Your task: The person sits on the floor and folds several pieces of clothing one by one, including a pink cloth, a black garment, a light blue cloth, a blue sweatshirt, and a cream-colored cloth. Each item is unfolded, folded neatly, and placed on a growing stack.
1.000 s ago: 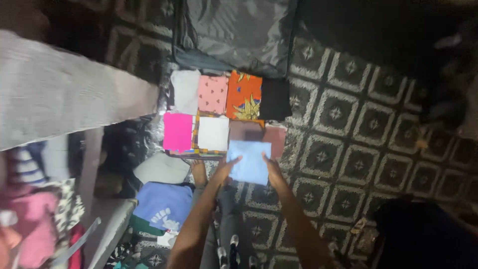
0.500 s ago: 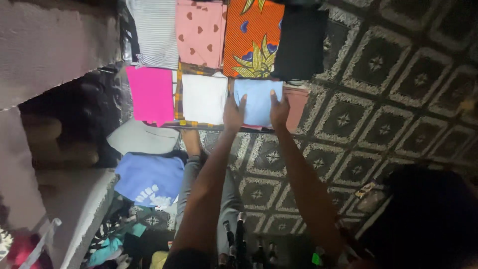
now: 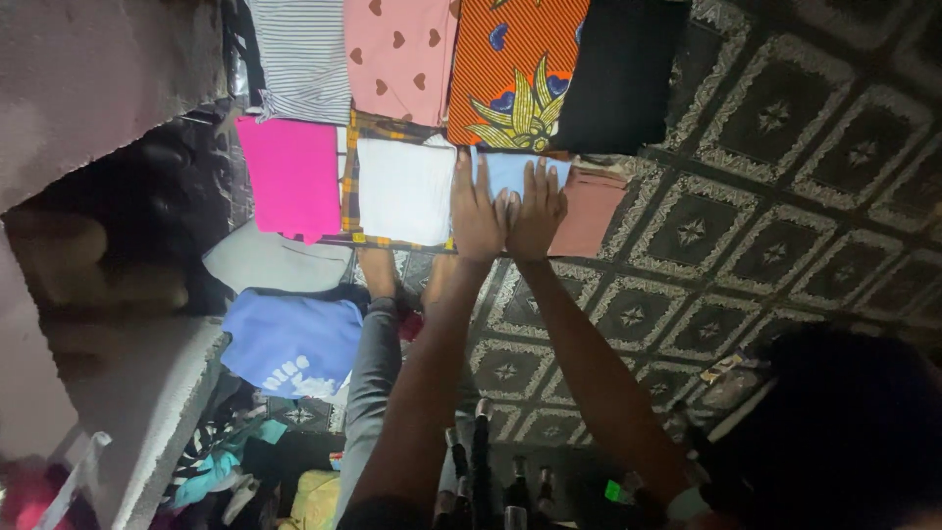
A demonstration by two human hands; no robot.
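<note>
My left hand (image 3: 477, 211) and my right hand (image 3: 536, 209) lie flat, side by side, pressing on a folded light blue cloth (image 3: 515, 169). That cloth rests on a dusty pink folded piece (image 3: 587, 211). To its left lie a white folded cloth (image 3: 404, 191) and a bright pink one (image 3: 292, 175). In the row behind are a striped cloth (image 3: 299, 59), a pink cloth with hearts (image 3: 400, 54), an orange patterned cloth (image 3: 515, 69) and a black one (image 3: 623, 74).
A purple-blue garment (image 3: 294, 344) and a pale grey one (image 3: 265, 265) lie at the left on the patterned carpet (image 3: 746, 216). A pale ledge (image 3: 88, 79) runs along the left. My leg (image 3: 378, 353) stretches below the stacks. A dark shape (image 3: 844, 432) fills the lower right.
My hands carried the light blue cloth forward onto the dusty pink piece, then slid together and now press flat on it. The camera moved closer to the stacks.
</note>
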